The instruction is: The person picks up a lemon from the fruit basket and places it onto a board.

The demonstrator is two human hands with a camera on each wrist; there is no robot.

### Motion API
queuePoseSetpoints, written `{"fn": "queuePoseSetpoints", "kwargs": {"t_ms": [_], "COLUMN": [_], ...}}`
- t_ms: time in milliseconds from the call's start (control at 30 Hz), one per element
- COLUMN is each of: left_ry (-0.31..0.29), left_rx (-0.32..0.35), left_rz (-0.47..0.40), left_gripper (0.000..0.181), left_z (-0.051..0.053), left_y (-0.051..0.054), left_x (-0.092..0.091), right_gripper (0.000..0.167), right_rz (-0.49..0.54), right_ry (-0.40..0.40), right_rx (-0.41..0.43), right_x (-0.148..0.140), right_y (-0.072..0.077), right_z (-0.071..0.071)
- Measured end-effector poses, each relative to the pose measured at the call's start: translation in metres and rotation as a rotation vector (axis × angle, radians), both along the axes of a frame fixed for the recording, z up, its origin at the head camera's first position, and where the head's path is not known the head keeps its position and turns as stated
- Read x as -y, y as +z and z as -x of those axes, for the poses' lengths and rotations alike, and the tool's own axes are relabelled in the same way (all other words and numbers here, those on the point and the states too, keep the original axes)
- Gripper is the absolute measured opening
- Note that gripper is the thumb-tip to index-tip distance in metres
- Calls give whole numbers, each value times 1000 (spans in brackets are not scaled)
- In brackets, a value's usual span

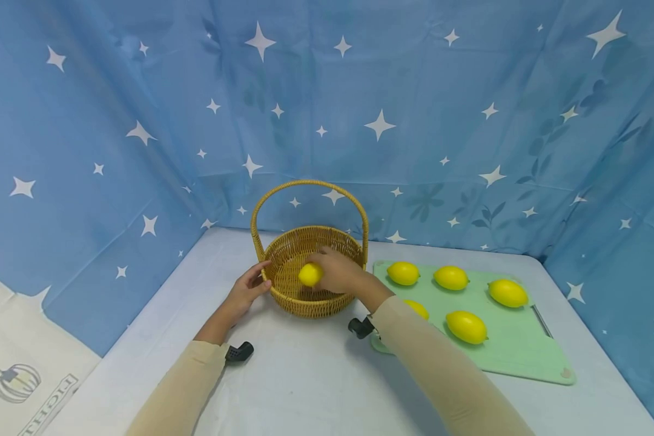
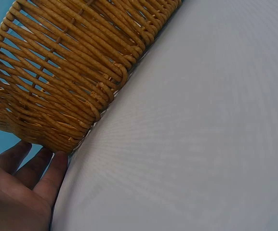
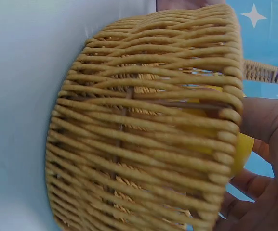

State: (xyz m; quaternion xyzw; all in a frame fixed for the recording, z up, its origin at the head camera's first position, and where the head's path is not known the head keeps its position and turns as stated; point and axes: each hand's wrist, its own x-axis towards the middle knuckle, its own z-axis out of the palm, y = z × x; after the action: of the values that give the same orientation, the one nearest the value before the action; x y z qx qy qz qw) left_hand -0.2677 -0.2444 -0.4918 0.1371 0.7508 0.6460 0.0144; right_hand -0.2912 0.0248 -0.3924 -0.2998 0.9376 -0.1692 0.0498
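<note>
A yellow lemon [image 1: 310, 275] is in my right hand [image 1: 335, 272], which grips it over the inside of a round wicker basket [image 1: 313, 307] with a tall arched handle. Through the weave in the right wrist view, part of the lemon [image 3: 244, 149] shows behind the basket's near wall [image 3: 143, 130]. My left hand [image 1: 245, 295] holds the basket at its left side, the thumb by the rim. In the left wrist view, several fingers [image 2: 54, 175] of that hand touch the outer wicker wall [image 2: 66, 72] low down.
To the right lies a pale green cutting board [image 1: 518, 345] bearing several lemons [image 1: 467, 327]. My right forearm partly covers one lemon [image 1: 416, 309] there. A blue star-patterned curtain [image 1: 327, 121] hangs behind the white-covered table [image 1: 294, 387].
</note>
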Motion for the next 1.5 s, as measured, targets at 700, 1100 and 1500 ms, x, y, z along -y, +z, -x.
{"fn": "queuePoseSetpoints", "kwargs": {"t_ms": [700, 1100, 1500], "left_ry": [19, -18, -29], "left_rx": [3, 17, 19], "left_rz": [10, -11, 1], "left_gripper": [56, 57, 59], "left_z": [0, 0, -14], "left_y": [1, 1, 25], "left_x": [-1, 1, -5], "right_gripper": [63, 66, 64], "right_rz": [57, 57, 98], "right_ry": [-17, -65, -81], "right_rx": [-50, -41, -41], "right_x": [-37, -62, -85], "right_y": [18, 27, 31], "right_z": [-15, -25, -33]}}
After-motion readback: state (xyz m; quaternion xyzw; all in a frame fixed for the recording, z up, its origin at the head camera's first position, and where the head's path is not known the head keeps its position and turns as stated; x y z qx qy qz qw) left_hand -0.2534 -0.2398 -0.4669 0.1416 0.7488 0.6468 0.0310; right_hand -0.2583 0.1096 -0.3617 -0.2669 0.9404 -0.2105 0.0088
